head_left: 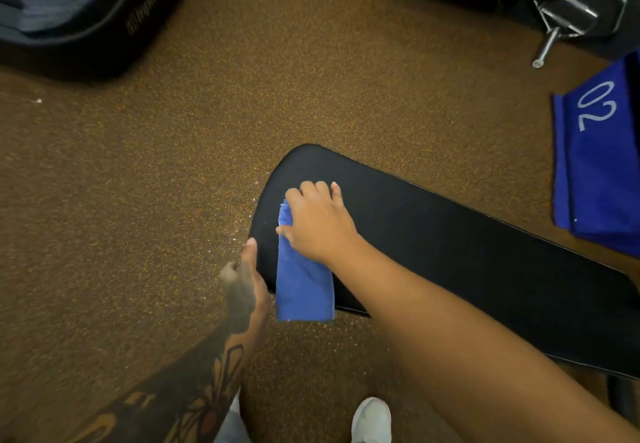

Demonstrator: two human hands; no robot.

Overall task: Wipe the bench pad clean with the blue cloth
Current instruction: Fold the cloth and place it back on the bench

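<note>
A long black bench pad [450, 245] runs from the centre toward the lower right, its rounded end pointing left. A blue cloth [303, 287] lies over that end and hangs past the pad's near edge. My right hand [318, 221] presses down on the cloth's upper part, fingers curled over it. My left hand [244, 287] rests against the pad's near left edge, thumb up along the rim, with nothing visibly in it. Its fingers are mostly hidden under the edge.
Brown speckled rubber floor [173, 183] surrounds the bench. A dark machine base [76, 17] sits at the upper left. A metal handle [561, 23] and black equipment stand at the upper right. A blue pad marked 02 [599, 165] is at the right edge. My white shoe [370, 420] is below.
</note>
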